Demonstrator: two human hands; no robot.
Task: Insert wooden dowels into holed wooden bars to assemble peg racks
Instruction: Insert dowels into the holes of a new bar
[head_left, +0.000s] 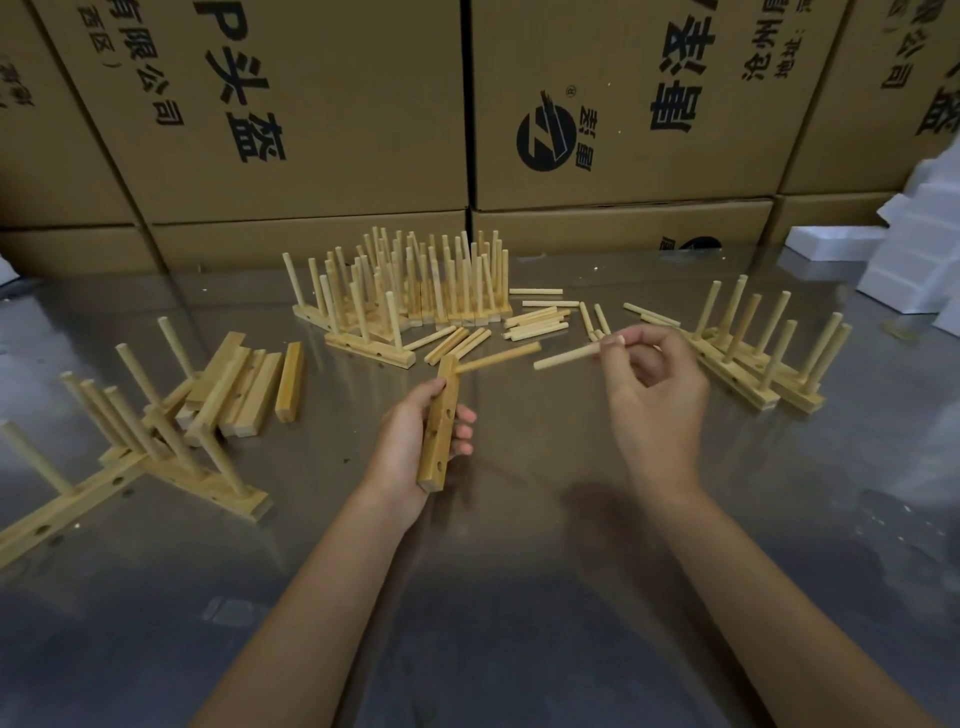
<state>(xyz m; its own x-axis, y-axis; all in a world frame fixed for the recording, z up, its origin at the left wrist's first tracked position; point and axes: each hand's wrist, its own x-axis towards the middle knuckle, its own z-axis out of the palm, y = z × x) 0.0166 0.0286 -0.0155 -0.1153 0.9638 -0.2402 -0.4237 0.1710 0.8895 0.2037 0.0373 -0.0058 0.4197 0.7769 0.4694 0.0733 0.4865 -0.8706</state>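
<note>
L to R: our left hand (410, 441) grips a holed bar (439, 431), long axis running away from us, holes facing right, one dowel (496, 357) already seated at its far end. To the right, apart, our right hand (649, 384) pinches a loose dowel (569, 356) (free tip pointing left, toward the bar). We judge the right hand moves next, to an open hole.

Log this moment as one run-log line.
left hand: holds holed bar, one dowel seated | right hand: pinches loose dowel | next: insert
</note>
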